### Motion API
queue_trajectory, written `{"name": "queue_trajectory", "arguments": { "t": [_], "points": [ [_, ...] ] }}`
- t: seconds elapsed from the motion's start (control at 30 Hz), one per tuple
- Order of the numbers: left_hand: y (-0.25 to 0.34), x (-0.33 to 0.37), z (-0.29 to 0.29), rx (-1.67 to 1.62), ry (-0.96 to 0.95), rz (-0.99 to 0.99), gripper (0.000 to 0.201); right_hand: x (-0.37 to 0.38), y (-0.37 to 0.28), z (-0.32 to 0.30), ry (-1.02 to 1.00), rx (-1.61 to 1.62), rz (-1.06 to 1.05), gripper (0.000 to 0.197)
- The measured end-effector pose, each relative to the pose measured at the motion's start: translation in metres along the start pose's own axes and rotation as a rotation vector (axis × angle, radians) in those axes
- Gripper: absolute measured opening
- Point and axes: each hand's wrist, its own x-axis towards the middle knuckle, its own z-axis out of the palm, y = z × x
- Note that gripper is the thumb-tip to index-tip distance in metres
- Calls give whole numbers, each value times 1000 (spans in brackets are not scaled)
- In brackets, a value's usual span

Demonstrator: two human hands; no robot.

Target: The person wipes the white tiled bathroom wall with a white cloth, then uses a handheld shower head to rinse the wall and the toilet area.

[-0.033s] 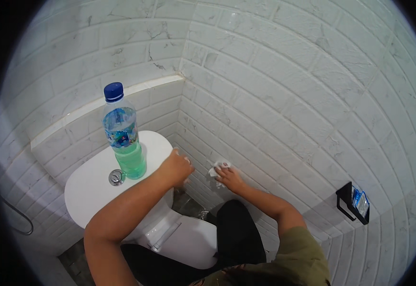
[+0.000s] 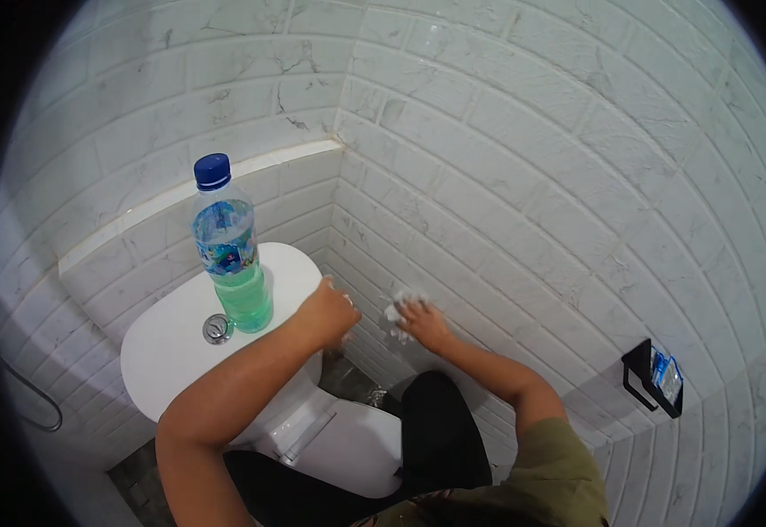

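Observation:
My right hand (image 2: 424,325) presses a crumpled white wipe (image 2: 394,311) to the tiled wall on the right, fingers spread over it and slightly blurred. My left hand (image 2: 328,314) is closed, knuckles up, just beyond the right end of the white toilet cistern (image 2: 165,364). White bits show at its fingers; what it holds, if anything, is hidden. On the cistern lid, left of that hand, a clear plastic bottle (image 2: 244,300) stands upright with a blue cap, a blue label and green liquid inside. Beside its base is a round chrome flush button (image 2: 218,329).
A closed white toilet lid (image 2: 352,448) lies below my forearms, between my black-clad legs. On the right wall hangs a black holder (image 2: 639,378) with a blue-and-clear packet (image 2: 665,373). A grey hose (image 2: 40,408) curves at the far left. White tiled walls (image 2: 523,176) meet in a corner behind.
My right hand has moved very slightly on the wall with the wipe and is now blurred. My left hand keeps its place. The whole view has shifted a little.

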Motion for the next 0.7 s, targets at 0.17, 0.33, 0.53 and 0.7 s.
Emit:
{"name": "queue_trajectory", "arguments": {
  "t": [0.17, 0.33, 0.53, 0.7],
  "points": [
    [4, -11, 20, 86, 106, 9, 40, 128, 62, -156, 508, -269, 331, 33],
    [11, -10, 22, -73, 84, 107, 31, 187, 81, -167, 680, -229, 379, 40],
    [9, -13, 27, -161, 130, 106, 30, 173, -33, 50, 226, 82, 180, 45],
    [6, -1, 23, -202, 48, 137, 35, 131, -85, 180, 44, 220, 68, 38]
  ]
}}
